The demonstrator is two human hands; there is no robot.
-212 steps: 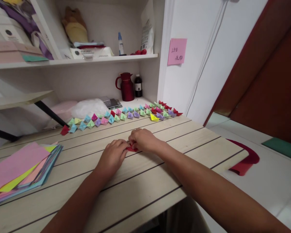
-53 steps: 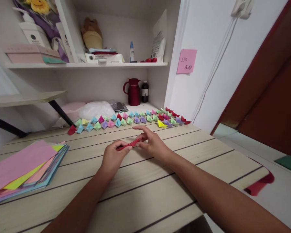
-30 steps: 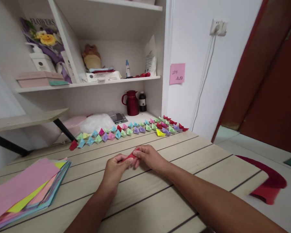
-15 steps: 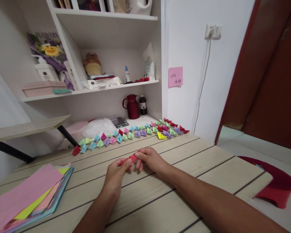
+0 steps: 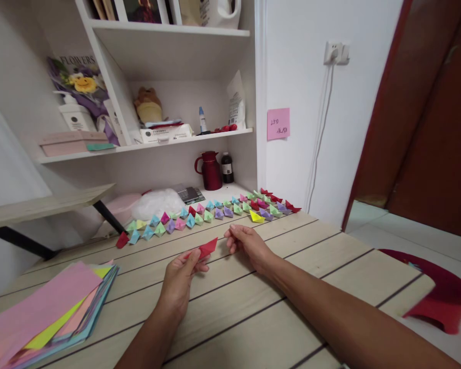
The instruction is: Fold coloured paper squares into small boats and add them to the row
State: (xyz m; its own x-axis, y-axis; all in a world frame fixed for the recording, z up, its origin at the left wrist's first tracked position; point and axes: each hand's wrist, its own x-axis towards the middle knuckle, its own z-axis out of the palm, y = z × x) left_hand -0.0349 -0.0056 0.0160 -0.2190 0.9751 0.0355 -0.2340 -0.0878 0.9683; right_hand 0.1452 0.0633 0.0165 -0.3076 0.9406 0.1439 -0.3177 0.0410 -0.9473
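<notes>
Hands apart: left hand (image 5: 180, 277) pinches red folded paper (image 5: 208, 248) over the tabletop (image 5: 230, 318), thumb on top, tip pointing right; right hand (image 5: 249, 247) just beside that tip, fingers curled, can't tell if fingertips meet. Tabletop runs ahead to paper boats (image 5: 228, 211); paper stack (image 5: 46, 312) left; table edge (image 5: 399, 266) right.

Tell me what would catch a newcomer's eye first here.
Probably the rows of small folded paper boats in many colours along the far side of the table. Then the red folded paper in the left hand, with the right hand apart from it. Behind the boats stands a dark red jug.
</notes>
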